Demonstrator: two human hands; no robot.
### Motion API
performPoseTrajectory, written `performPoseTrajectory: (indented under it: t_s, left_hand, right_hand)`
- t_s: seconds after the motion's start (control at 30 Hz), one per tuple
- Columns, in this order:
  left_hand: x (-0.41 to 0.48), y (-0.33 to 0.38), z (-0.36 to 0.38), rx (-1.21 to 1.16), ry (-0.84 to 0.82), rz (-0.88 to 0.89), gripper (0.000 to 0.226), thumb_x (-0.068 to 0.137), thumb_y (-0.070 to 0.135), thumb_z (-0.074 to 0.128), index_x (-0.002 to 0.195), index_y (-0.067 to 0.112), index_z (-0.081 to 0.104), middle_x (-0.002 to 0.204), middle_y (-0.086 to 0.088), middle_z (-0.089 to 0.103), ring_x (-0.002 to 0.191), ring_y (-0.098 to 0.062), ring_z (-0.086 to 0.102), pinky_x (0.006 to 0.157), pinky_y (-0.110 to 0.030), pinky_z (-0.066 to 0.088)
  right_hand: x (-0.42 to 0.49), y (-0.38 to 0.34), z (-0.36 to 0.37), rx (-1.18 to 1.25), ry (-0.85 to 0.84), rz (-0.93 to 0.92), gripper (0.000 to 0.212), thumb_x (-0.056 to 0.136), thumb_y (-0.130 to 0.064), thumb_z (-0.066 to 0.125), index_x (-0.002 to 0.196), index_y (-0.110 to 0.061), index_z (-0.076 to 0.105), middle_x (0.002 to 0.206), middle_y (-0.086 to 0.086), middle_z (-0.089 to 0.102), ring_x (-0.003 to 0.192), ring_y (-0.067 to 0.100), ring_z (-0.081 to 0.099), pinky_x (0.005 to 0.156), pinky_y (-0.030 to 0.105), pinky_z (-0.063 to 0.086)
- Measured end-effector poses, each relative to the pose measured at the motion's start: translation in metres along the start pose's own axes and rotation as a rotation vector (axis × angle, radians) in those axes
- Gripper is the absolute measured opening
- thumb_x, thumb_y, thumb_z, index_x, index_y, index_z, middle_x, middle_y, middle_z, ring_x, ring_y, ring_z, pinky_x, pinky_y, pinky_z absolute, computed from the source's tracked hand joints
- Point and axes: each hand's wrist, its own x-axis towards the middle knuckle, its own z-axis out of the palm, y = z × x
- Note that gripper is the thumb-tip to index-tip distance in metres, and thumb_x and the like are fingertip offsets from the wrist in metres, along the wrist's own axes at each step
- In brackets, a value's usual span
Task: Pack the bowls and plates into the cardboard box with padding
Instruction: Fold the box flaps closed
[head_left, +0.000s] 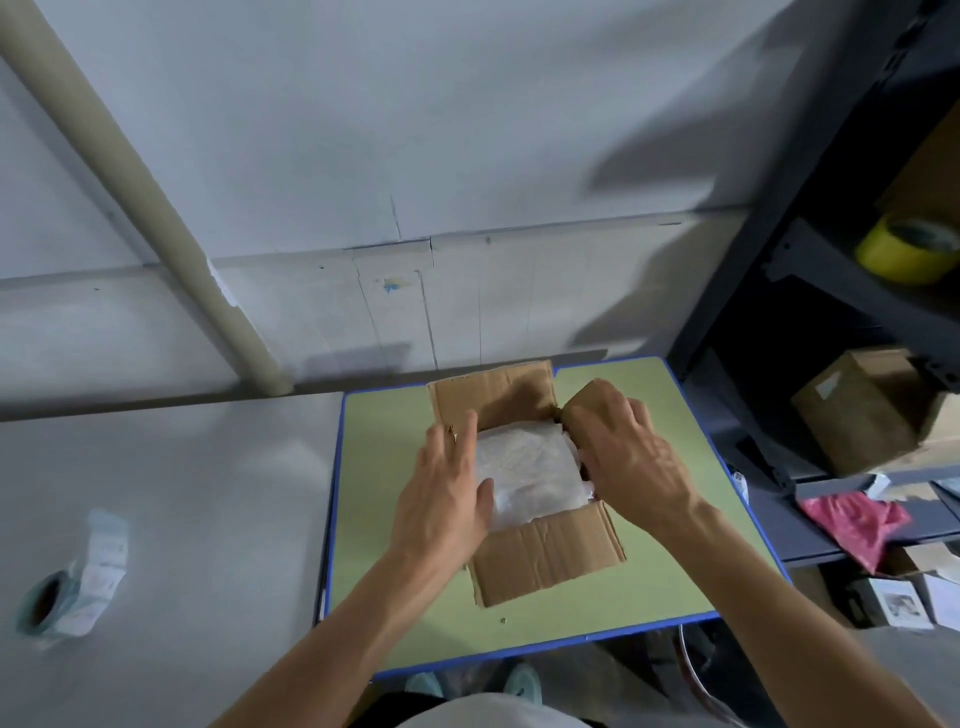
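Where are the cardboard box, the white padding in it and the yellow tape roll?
cardboard box (545, 561): head view, on its near flap.
white padding (530, 467): head view, middle of its top.
yellow tape roll (896, 260): head view, its outer yellow side.

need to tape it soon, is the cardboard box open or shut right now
Open. On the cardboard box the far flap stands up, the near flap lies flat on the table, and white padding shows inside.
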Motion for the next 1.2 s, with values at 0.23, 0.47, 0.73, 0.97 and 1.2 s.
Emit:
performPoseTrajectory:
  t_s: [0.23, 0.47, 0.73, 0.97, 1.2]
  left_hand:
    - [-0.001, 0.015, 0.023, 0.1, -0.005, 0.064, 0.078, 0.092, 0.051, 0.052, 0.152, 0.01, 0.022, 0.139, -0.008, 0.039, 0.124, -0.024, 0.04, 0.092, -0.03, 0.049]
    - [-0.008, 0.004, 0.042, 0.159, 0.022, 0.087, 0.065, 0.092, 0.055, 0.041, 0.144, 0.017, 0.038, 0.135, -0.004, 0.045, 0.12, -0.023, 0.044, 0.09, -0.035, 0.046]
    - [-0.023, -0.009, 0.061, 0.063, -0.094, 0.098, 0.074, 0.097, 0.063, 0.022, 0.155, 0.017, 0.02, 0.164, -0.012, 0.004, 0.151, -0.027, -0.004, 0.115, -0.041, 0.026]
    - [-0.022, -0.026, 0.048, 0.118, -0.273, 0.252, 0.124, 0.068, 0.093, 0.042, 0.154, 0.01, 0.008, 0.159, -0.016, -0.023, 0.144, -0.024, -0.031, 0.121, -0.038, 0.006]
    - [0.004, -0.044, 0.034, 0.068, -0.288, 0.261, 0.093, 0.089, 0.079, 0.02, 0.154, 0.013, 0.013, 0.161, -0.007, -0.021, 0.144, -0.013, -0.03, 0.123, -0.037, 0.006]
  right_hand:
    - [-0.004, -0.01, 0.013, 0.14, 0.084, -0.026, 0.071, 0.078, 0.002, 0.06, 0.143, -0.012, 0.036, 0.146, 0.007, 0.034, 0.109, 0.03, 0.057, 0.067, 0.035, 0.053]
    - [-0.014, -0.017, 0.025, 0.145, 0.004, -0.066, 0.067, 0.098, -0.027, 0.044, 0.154, -0.014, 0.011, 0.152, 0.004, 0.034, 0.128, 0.022, 0.047, 0.09, 0.034, 0.051]
    - [-0.02, -0.016, 0.045, 0.133, -0.061, -0.106, 0.069, 0.097, -0.058, 0.013, 0.154, -0.021, 0.022, 0.159, -0.007, 0.02, 0.141, 0.013, 0.021, 0.106, 0.033, 0.04]
    - [-0.02, -0.011, 0.06, 0.105, -0.07, -0.121, 0.052, 0.1, -0.027, 0.036, 0.15, -0.016, 0.034, 0.16, -0.005, 0.02, 0.149, 0.011, 0.009, 0.097, 0.031, 0.052]
    - [-0.024, -0.04, 0.066, 0.099, -0.048, -0.018, 0.053, 0.098, -0.032, 0.047, 0.145, -0.008, 0.042, 0.155, 0.005, 0.033, 0.145, 0.02, 0.026, 0.082, 0.034, 0.059]
